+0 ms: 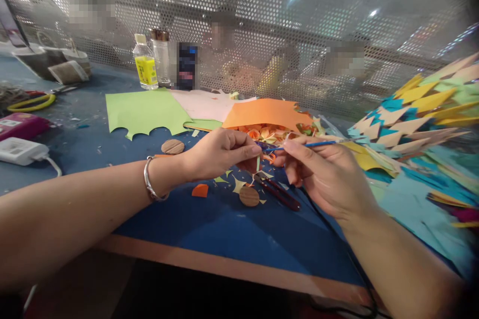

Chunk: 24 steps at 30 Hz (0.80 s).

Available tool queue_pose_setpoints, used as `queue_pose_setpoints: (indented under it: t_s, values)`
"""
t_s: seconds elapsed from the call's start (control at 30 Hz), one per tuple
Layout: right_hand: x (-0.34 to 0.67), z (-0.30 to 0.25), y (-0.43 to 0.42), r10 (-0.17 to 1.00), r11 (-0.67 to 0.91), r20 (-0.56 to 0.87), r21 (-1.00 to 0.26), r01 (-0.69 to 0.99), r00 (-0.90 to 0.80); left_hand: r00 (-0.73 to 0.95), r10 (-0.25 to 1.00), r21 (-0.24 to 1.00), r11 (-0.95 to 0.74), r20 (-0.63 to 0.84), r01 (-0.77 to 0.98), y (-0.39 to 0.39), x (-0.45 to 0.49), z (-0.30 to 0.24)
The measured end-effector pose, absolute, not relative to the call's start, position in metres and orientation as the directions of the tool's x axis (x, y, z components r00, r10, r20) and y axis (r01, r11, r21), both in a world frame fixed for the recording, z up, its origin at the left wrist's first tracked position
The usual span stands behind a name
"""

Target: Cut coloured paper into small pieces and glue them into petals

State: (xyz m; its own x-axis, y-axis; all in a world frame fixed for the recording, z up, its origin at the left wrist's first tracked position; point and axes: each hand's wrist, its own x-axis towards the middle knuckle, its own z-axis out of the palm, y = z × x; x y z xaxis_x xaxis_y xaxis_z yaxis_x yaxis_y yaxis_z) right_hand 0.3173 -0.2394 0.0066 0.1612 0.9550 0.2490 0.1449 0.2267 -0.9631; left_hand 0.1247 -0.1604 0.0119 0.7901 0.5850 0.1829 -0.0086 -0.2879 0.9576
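Observation:
My right hand [325,169] is closed around a slim blue stick-like tool [318,144]; its thin far end points right, and its kind is unclear. Thumb and fingers of my left hand [234,152] pinch together near the tool's left end, with a narrow pale green paper strip [258,162] hanging from them. Below the hands lies a dark red-handled tool [280,194], partly hidden. Beside it rest a round wooden disc [249,196] and small paper scraps [238,184]. Another wooden disc [172,146] sits left of my wrist.
Green [145,112] and orange paper sheets [265,113] lie behind my hands. A plastic bottle [145,67] stands by the perforated metal screen [254,5]. Layered folded-paper pieces [407,114] fill the right. A black cable [333,234] crosses the table edge; a white adapter [23,151] lies left.

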Motion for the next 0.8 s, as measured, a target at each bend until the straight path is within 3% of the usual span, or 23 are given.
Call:
queue_pose_setpoints:
  t_s: [0.23,0.57,0.8]
  values:
    - [0.317,0.0086,-0.2405,0.954,0.24,0.264,-0.957,0.165,0.142,0.772,0.61,0.949,-0.315,0.178,0.03,-0.1626,0.124,0.0145]
    - [0.318,0.0077,-0.2409,0.953,0.261,0.284,-0.946,0.191,0.105,0.74,0.665,0.994,-0.096,0.099,-0.047,-0.1602,0.1255,0.0128]
    - [0.3151,0.0084,-0.2404,0.964,0.228,0.245,-0.961,0.156,0.102,0.725,0.683,0.996,-0.07,0.089,-0.056,-0.1616,0.1256,0.0147]
